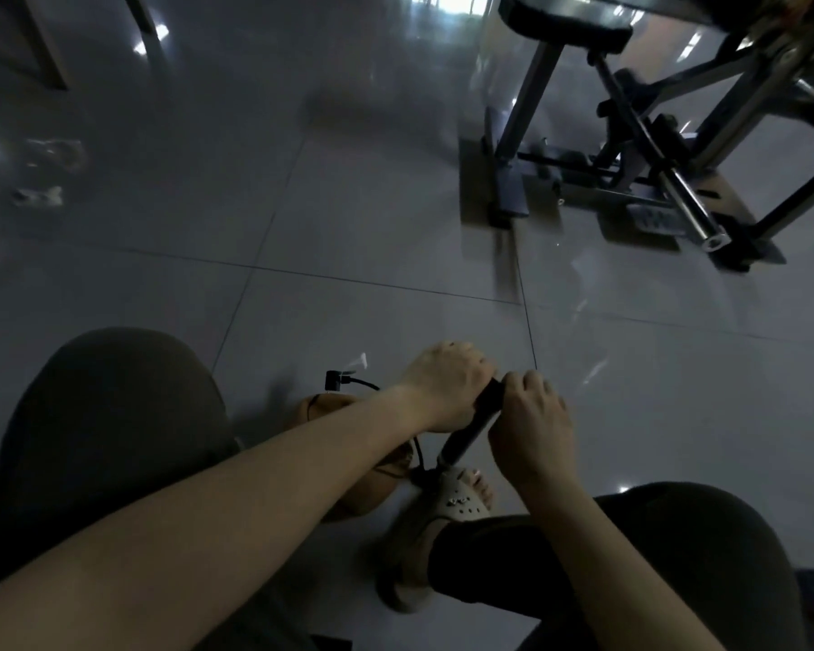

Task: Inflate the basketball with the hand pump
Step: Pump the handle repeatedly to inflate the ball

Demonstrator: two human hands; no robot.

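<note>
Down low, at 8 and 4 o'clock, two knees in dark trousers fill the bottom corners. Between them, near 6 o'clock, is one foot in a pale shoe (457, 502). Its toes sit right by the bottom of the hand pump (466, 436), and I think the foot is there to keep the pump from tipping.

One basketball (323, 406) lies on the floor just beside the shoe, on the 9 o'clock side. It is brown, and the left arm hides most of it. One thin black hose (363, 382) curls over it; I cannot see where it plugs in.

Two hands hold the one black handle (489, 397) on top of the pump. The left hand (442, 387) has its fingers curled tight over one end. The right hand (532, 429) wraps the other end the same way.

The pump looks stiff and light, so the handle is the best place to hold it. The ball is round and may roll. The hose looks bendy and easy to pull loose.

Far off, at 1 o'clock, one metal gym bench (630, 157) stands on the shiny grey floor tiles (348, 227).
</note>
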